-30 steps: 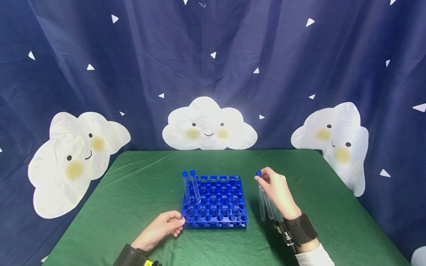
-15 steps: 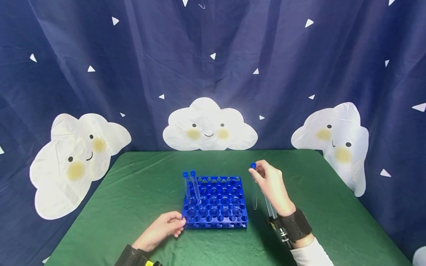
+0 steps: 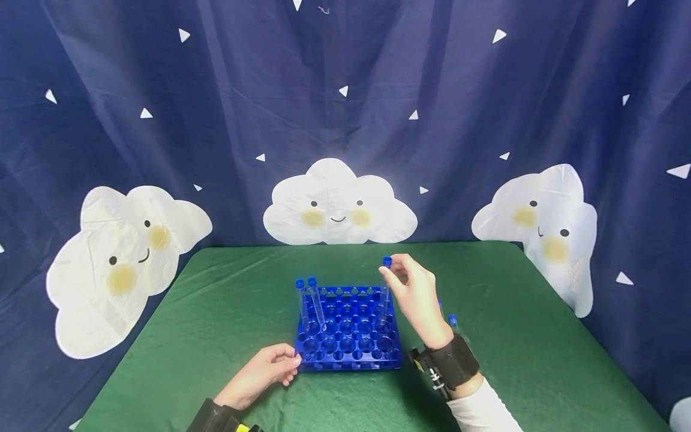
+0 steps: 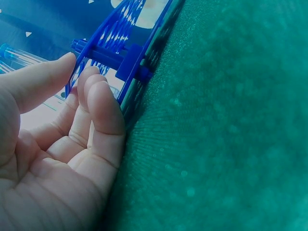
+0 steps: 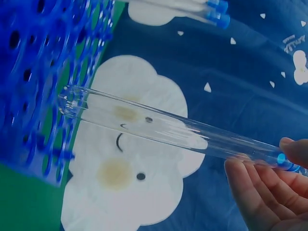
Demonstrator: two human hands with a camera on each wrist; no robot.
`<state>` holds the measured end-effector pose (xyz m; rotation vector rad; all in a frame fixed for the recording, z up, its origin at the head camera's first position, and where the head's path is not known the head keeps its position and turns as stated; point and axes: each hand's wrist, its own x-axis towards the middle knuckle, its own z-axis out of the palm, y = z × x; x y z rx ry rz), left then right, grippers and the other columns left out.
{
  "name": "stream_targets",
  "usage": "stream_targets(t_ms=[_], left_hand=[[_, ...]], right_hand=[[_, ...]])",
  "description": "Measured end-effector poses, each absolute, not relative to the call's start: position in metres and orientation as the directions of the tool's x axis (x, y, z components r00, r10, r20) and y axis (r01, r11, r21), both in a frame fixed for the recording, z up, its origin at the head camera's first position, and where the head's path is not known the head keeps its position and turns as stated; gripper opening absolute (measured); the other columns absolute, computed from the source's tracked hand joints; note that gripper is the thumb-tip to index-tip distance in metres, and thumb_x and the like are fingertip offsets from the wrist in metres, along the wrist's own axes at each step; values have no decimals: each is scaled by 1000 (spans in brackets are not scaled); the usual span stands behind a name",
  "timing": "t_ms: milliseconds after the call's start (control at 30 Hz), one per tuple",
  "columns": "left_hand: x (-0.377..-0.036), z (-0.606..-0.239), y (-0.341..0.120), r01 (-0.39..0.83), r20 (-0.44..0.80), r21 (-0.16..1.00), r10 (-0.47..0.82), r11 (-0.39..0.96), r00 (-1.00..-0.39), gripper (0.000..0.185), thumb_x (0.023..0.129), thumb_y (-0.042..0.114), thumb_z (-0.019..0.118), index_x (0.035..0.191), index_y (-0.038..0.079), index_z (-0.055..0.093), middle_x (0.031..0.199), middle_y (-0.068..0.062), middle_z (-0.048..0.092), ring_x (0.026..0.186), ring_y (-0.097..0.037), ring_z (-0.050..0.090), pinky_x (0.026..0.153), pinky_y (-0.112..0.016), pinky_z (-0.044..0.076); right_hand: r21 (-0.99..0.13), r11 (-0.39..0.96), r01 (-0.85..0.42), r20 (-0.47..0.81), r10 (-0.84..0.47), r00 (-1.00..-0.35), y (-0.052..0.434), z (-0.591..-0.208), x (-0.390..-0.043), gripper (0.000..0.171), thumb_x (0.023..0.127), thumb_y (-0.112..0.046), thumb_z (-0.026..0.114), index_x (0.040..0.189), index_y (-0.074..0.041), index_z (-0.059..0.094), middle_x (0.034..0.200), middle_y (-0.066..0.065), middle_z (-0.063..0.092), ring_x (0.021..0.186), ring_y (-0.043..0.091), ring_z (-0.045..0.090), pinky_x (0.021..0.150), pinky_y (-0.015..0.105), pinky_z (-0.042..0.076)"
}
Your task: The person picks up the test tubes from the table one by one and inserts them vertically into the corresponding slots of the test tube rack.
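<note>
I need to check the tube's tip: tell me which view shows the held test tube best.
The right wrist view: the test tube lies full length, its tip at the rack, pinched by the right hand. The head view shows it small; the left wrist view shows none of it.

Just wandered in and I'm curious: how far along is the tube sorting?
Early on. Two tubes already stand in the rack, at its far left corner. The right hand pinches a third tube over the rack's right side; the left hand touches the rack's edge. At least two more tubes lie on the table.
</note>
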<state>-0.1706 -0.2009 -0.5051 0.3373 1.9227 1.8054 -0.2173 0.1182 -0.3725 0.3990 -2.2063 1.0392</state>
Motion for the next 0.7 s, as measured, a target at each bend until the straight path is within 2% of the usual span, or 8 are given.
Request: stream_targets(t_ms=[567,700], left_hand=[[-170,-503,-201,-144,-172,985,496,94,-851,18,96,19,59,101,2,56,87,1,58,72,-5,57,67,-20,53],[-170,-503,-200,-146,-172,985,496,91,-851,19,96,19,59,102,2,56,86,2,59,72,-5,57,67,-20,53]], right_hand=[[-608,500,-617,679,-76,-731,70,-378,-218,19,87,-14,73,101,-4,63,87,9,70,82,21,71,69,34,59],[-614,474,-630,683,-81,-726,64,-382,-220,19,87,-13,73,100,-4,62,87,10,70,82,22,70,70,38,59]])
